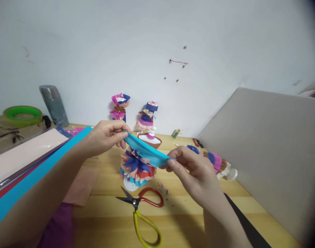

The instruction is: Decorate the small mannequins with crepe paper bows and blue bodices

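Observation:
A folded strip of turquoise crepe paper (pixel 149 150) stretches between my two hands in mid-air. My left hand (pixel 111 135) pinches its upper left end, and my right hand (pixel 191 168) pinches the lower right end. Partly hidden behind the strip stands a small dress form (pixel 138 165) on a white round base, with a layered paper skirt and a dark blue paper flower. On the table in front of it lie scissors (pixel 135 202), blades apart, with one red and one yellow handle. Tiny paper scraps (pixel 165 193) are scattered beside them.
Two decorated forms (pixel 118 108) (pixel 147 115) stand by the wall; another (pixel 219 162) lies on its side at right. Crepe paper sheets (pixel 30 151), green tape (pixel 22 115) and a flask (pixel 54 105) are at left. A large grey panel (pixel 271 144) slants along the right.

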Demonstrator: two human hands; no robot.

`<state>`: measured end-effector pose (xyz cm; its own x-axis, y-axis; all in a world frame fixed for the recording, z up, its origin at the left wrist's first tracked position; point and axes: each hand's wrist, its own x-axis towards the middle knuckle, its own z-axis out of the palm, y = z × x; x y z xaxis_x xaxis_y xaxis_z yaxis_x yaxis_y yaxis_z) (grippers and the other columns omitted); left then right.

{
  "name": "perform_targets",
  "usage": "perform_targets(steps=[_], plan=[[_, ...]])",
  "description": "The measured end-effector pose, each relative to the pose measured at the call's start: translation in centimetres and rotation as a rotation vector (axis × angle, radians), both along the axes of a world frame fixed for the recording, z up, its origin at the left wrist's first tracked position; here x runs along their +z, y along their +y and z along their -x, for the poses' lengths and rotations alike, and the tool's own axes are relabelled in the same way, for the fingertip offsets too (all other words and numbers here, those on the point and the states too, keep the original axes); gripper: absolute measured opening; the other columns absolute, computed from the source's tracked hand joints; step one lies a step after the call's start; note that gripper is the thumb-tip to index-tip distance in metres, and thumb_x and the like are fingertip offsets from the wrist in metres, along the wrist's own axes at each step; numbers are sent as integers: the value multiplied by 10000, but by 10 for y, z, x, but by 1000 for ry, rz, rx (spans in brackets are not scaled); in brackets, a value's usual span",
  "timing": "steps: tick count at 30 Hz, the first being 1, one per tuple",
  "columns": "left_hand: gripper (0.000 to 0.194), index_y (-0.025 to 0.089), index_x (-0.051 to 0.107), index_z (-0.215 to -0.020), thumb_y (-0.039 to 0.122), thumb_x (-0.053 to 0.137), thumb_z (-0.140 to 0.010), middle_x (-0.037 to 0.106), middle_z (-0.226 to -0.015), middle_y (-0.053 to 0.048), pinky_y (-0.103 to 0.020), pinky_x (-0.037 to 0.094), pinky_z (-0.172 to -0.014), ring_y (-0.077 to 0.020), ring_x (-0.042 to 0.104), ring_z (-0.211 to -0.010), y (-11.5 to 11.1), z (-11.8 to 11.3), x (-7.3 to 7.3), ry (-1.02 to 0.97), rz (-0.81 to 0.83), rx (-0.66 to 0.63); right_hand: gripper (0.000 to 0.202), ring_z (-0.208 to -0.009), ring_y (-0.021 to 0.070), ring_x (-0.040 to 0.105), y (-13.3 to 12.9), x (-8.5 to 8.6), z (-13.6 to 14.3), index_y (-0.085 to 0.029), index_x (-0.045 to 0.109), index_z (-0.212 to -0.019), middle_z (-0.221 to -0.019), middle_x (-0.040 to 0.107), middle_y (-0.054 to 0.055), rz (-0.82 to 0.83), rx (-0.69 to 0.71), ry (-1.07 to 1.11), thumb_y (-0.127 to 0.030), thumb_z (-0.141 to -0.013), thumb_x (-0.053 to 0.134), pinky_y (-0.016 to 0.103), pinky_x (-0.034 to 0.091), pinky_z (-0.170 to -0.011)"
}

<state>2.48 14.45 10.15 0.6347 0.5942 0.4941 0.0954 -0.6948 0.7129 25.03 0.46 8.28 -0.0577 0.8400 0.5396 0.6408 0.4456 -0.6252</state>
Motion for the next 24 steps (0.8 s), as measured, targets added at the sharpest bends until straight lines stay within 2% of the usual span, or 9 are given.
perform_targets(steps=[5, 10, 17, 21, 24], plan=[[131, 135, 652, -854, 197, 538, -836, 544, -467, 65, -128, 416, -449, -55, 532, -430, 2, 0, -1, 28, 11, 19, 159, -465, 90, 595, 9, -4, -2, -184, 575, -795, -590, 587, -32, -32, -78, 29, -259, -929, 535, 190, 431, -456], [118, 143, 652, -836, 192, 547, -812, 484, -476, 85, -120, 353, -404, -37, 457, -398, 0, 1, -1, 27, 52, 28, 140, -340, 78, 520, 20, -10, -1, -180, 585, -800, -484, 501, -72, -26, -124, 151, -270, -901, 548, 179, 373, -364], [136, 144, 658, -799, 212, 540, -796, 484, -504, 67, -129, 324, -404, -40, 423, -413, -2, 0, 2, 70, 49, 27, 138, -393, 119, 606, 30, -12, 5, -167, 608, -805, -488, 590, -35, -17, -54, 434, -299, -845, 612, 185, 425, -377], [151, 143, 674, -792, 236, 555, -787, 543, -580, 34, -143, 344, -438, -45, 432, -458, 1, -2, 1, 98, 31, 41, 107, -481, 126, 640, 36, -14, 7, -167, 619, -791, -551, 658, 2, -40, -15, 497, -270, -814, 638, 208, 493, -450], [145, 136, 670, -785, 235, 564, -781, 566, -613, 19, -149, 359, -453, -50, 444, -481, 4, -2, 0, 104, 54, 39, 101, -491, 117, 631, 41, -15, 8, -171, 622, -800, -559, 658, -5, -56, -3, 549, -266, -798, 653, 208, 495, -467]])
